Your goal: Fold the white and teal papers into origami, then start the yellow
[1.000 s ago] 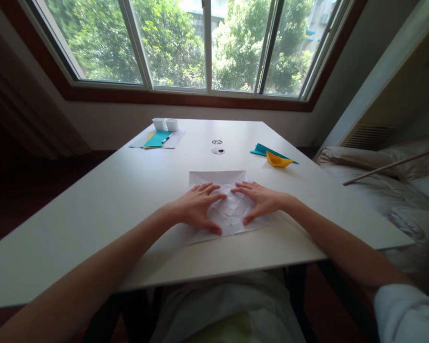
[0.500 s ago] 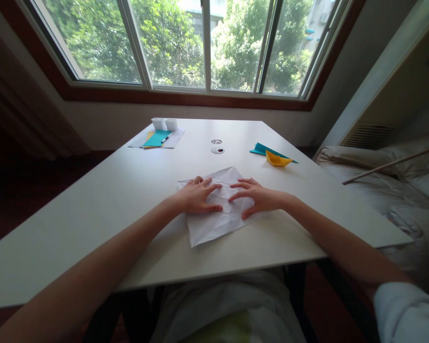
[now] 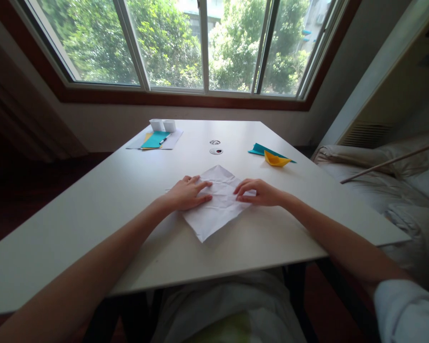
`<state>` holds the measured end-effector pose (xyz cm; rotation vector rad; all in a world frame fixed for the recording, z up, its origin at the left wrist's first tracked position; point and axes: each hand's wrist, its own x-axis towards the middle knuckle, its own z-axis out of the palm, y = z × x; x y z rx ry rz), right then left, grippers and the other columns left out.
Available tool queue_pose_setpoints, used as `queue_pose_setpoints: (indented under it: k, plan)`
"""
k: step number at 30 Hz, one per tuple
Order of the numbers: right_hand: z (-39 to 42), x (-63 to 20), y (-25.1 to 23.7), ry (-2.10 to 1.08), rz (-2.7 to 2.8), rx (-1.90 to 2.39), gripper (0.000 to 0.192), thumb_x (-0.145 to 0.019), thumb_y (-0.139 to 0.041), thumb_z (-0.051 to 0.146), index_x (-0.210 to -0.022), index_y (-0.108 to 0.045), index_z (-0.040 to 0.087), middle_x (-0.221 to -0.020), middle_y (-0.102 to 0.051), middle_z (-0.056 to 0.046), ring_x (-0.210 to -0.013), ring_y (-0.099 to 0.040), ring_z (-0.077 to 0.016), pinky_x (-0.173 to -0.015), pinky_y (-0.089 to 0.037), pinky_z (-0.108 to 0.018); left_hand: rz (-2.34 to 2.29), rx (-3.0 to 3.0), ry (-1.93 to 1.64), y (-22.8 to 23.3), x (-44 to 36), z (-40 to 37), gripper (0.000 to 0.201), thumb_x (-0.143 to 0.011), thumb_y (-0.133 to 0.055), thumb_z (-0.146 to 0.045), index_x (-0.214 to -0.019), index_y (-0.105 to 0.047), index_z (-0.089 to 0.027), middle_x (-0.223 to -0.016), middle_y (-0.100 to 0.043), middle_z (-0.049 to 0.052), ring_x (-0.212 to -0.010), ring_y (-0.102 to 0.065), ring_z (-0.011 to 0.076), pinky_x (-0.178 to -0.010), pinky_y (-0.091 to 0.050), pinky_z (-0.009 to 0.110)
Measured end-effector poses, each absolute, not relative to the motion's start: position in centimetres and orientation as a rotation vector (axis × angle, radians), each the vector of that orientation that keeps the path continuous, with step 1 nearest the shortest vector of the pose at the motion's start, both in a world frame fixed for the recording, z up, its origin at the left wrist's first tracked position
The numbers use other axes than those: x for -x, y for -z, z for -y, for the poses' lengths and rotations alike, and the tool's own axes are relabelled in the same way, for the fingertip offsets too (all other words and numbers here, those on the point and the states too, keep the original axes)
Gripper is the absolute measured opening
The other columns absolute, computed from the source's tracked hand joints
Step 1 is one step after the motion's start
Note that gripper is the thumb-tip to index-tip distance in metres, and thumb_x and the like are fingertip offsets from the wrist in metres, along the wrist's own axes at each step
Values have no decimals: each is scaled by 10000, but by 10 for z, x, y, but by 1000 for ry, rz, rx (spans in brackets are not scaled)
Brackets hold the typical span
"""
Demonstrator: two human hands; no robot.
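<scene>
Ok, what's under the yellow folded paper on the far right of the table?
A teal sheet lies under the yellow folded paper, sticking out to the left and slightly right. Its middle part is covered. Both rest on the white table.

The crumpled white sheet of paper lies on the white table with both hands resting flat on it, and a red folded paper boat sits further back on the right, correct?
Not quite. In the head view the folded paper boat is yellow, not red. Otherwise right: the crumpled white sheet of paper lies on the white table, under the left hand and right hand.
</scene>
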<state>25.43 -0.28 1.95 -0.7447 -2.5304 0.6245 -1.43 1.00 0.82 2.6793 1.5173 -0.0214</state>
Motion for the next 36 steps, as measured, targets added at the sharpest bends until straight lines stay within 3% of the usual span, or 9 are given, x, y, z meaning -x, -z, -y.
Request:
queue_pose_setpoints:
  k: [3,6,9,12,22,29,33,36]
  plan:
    - [-25,-281,-13,-125,2266,1067,225,-812,-505,356,-900,-670,231,-1029,-634,-68,-1019,-535,-234,-917,-376,-443,-1615,-2656,45,-8,17,-8,570,-828,-233,-635,-1318,-365,-373,-1320,-412,94,-1139,-398,327,-901,-327,458]
    - [-53,-317,-3,184,2016,1339,343,-810,-484,321,-1111,-586,191,-1142,-575,-104,-1119,-460,-271,-965,-304,-488,-1784,-2609,68,-8,18,-5,561,-844,-188,-611,-1320,-363,-372,-1222,-485,112,-1097,-423,334,-849,-356,456]
    - [-74,-350,10,270,1831,1630,497,-777,-524,344,-1226,-505,130,-1311,-422,-182,-1191,-375,-332,-964,-279,-486,-1948,-2542,71,-8,17,-2,607,-822,-205,-636,-1321,-380,-338,-1147,-522,145,-1076,-425,365,-804,-369,466]
    - [-86,-370,22,134,1737,1843,527,-796,-498,418,-1224,-518,111,-1387,-296,-226,-1216,-333,-385,-951,-268,-490,-2030,-2473,71,-9,15,1,666,-784,-218,-687,-1309,-407,-323,-1163,-515,167,-1078,-412,400,-776,-372,486]
    - [-95,-373,30,48,1657,1865,376,-825,-405,257,-1052,-616,43,-1171,-535,-200,-1106,-485,-245,-972,-336,-355,-2090,-2411,79,-10,15,4,740,-751,-184,-734,-1316,-396,-306,-1235,-474,170,-1088,-415,408,-735,-403,497]
    - [-85,-370,21,6,1651,1891,356,-825,-378,273,-874,-673,80,-859,-669,-157,-800,-605,-255,-755,-440,-368,-2063,-2444,39,-4,17,2,647,-815,-226,-635,-1298,-416,-249,-1233,-492,160,-1108,-420,379,-796,-385,512]
    - [-73,-354,10,-2,1664,1806,332,-819,-418,303,-908,-673,109,-881,-682,-132,-802,-612,-250,-747,-451,-366,-1965,-2653,-224,-8,12,5,441,-871,-320,-433,-1209,-498,-212,-1252,-483,137,-1166,-395,328,-925,-294,539]
    - [-59,-328,-1,35,1760,1579,331,-827,-415,298,-960,-662,121,-957,-675,-120,-849,-614,-239,-783,-465,-376,-1710,-2680,-583,-15,1,11,374,-871,-361,-379,-1157,-520,-198,-1167,-540,110,-1103,-463,273,-909,-369,450]
